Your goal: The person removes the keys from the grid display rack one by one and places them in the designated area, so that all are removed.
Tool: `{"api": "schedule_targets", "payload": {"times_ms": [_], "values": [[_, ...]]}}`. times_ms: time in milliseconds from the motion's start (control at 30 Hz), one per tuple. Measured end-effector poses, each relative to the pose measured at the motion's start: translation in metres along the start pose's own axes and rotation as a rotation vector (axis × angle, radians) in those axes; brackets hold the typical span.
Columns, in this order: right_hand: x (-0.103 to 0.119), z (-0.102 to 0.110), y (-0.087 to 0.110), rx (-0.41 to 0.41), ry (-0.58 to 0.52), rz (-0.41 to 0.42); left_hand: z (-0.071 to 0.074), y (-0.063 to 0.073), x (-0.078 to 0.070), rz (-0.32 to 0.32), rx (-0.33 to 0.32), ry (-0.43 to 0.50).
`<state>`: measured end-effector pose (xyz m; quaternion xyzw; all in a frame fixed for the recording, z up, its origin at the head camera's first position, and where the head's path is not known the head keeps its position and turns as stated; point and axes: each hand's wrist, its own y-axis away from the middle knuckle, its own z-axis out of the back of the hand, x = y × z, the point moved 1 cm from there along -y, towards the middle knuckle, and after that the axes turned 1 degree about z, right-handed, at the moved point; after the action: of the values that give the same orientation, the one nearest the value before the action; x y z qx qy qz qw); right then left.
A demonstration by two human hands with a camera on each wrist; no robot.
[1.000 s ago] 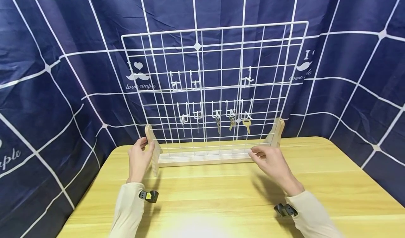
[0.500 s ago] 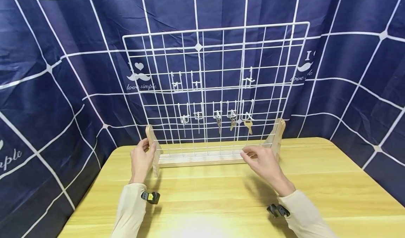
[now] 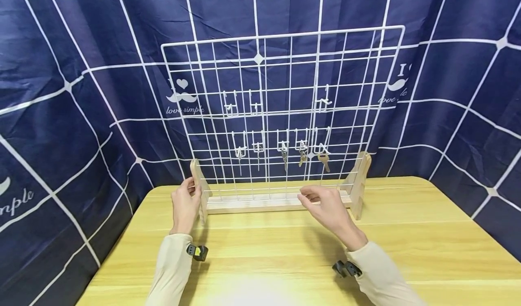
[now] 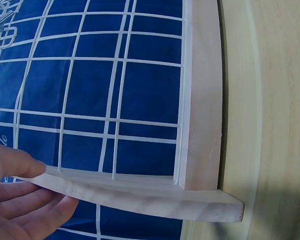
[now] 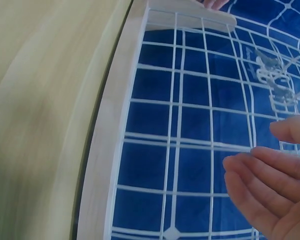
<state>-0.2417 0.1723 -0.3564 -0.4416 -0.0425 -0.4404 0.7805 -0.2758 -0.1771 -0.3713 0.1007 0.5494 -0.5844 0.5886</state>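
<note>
A white wire grid (image 3: 285, 35) stands upright in a pale wooden stand (image 3: 252, 206). My left hand (image 3: 186, 209) grips the stand's left side post (image 3: 196, 170); in the left wrist view the thumb (image 4: 25, 165) lies on one side of the wood and the other fingers below it. My right hand (image 3: 327, 209) hovers in front of the base bar, fingers loosely bent, with nothing between thumb and fingers. Several keys hang from the lower row of white hooks, among them a brass-coloured key (image 3: 324, 161) at the right and a silver key (image 3: 284, 157) near the middle.
Three more hooks sit higher on the grid, two at the left and one hook (image 3: 323, 102) at the right. The stand's right side post (image 3: 360, 184) is beyond my right hand. A wooden table (image 3: 260, 247) lies below; dark blue curtains (image 3: 101, 25) surround it.
My right hand has moved left along the front of the base bar, away from the right post. The left hand stays at the left post. The brass-coloured key has turned slightly.
</note>
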Motion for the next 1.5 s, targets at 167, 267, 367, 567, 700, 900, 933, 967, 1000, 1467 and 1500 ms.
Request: {"api": "schedule_targets", "payload": {"times_ms": [167,267,367,567,700,900,933,967,1000,1467,1500], "values": [[0.008,-0.008,-0.003,0.022,-0.031,-0.017,-0.001,0.000,0.002,-0.001,-0.026,-0.004],[0.015,-0.011,-0.008,0.022,-0.054,-0.012,-0.002,-0.001,0.002,-0.006,-0.047,-0.014],[0.023,-0.015,-0.013,0.013,-0.078,-0.005,-0.004,-0.002,0.001,-0.008,-0.064,-0.022],[0.042,-0.026,-0.024,0.003,-0.140,0.001,-0.006,-0.002,0.000,0.003,-0.097,0.015],[0.054,-0.034,-0.033,-0.034,-0.184,0.025,-0.006,-0.002,-0.001,-0.016,-0.118,0.047],[0.072,-0.046,-0.047,-0.084,-0.219,0.032,-0.008,-0.004,-0.001,-0.106,-0.183,0.085],[0.075,-0.048,-0.049,-0.087,-0.227,0.035,-0.008,-0.004,-0.001,-0.116,-0.197,0.092],[0.078,-0.050,-0.051,-0.091,-0.237,0.043,-0.008,-0.004,-0.001,-0.125,-0.209,0.100],[0.081,-0.053,-0.052,-0.096,-0.250,0.050,-0.008,-0.004,-0.001,-0.131,-0.218,0.106],[0.097,-0.085,-0.074,-0.188,-0.214,0.008,-0.010,-0.005,0.005,-0.128,-0.240,0.106],[0.098,-0.086,-0.076,-0.193,-0.207,-0.001,-0.010,-0.004,0.006,-0.120,-0.230,0.102]]}}
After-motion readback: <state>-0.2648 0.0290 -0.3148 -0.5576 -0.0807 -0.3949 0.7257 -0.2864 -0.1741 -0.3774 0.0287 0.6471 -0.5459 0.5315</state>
